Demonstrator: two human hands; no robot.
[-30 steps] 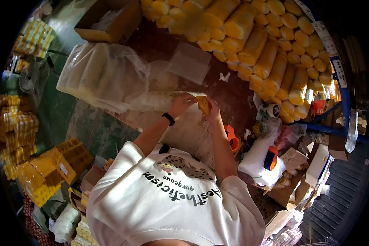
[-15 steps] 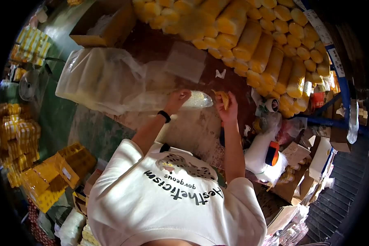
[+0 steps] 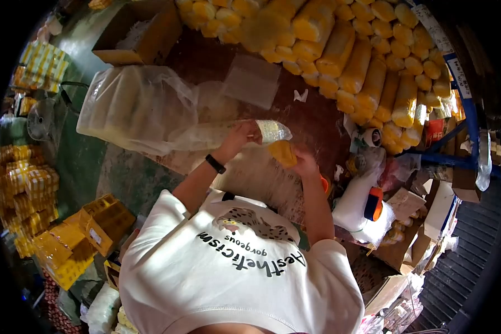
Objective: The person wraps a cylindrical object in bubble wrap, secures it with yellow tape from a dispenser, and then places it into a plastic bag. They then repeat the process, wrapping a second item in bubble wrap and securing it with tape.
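Observation:
A long clear plastic bag (image 3: 197, 133) lies across the table in front of me, its silvery shiny end (image 3: 275, 131) toward the right. My left hand (image 3: 242, 138) has its fingers closed on the bag just behind that end; a black band circles the wrist. Between the fingertips of my right hand (image 3: 305, 161) is a flat yellow-orange piece of thin sheet (image 3: 283, 153), close below the shiny end. Left of my hands, a large cloudy plastic bag (image 3: 136, 108) with pale rolls inside overlaps the long bag.
Stacked yellow rolls (image 3: 339, 53) fill the back right. An open cardboard box (image 3: 122, 55) stands at the back left. A clear flat sheet (image 3: 252, 80) and a white scrap (image 3: 300, 96) lie on the table. A white roll (image 3: 353, 203) and a tape dispenser (image 3: 373, 204) are at the right.
My right hand has moved down and left, bringing the yellow piece close to the bag's shiny end, and the piece now shows flatter. My left hand stays on the bag.

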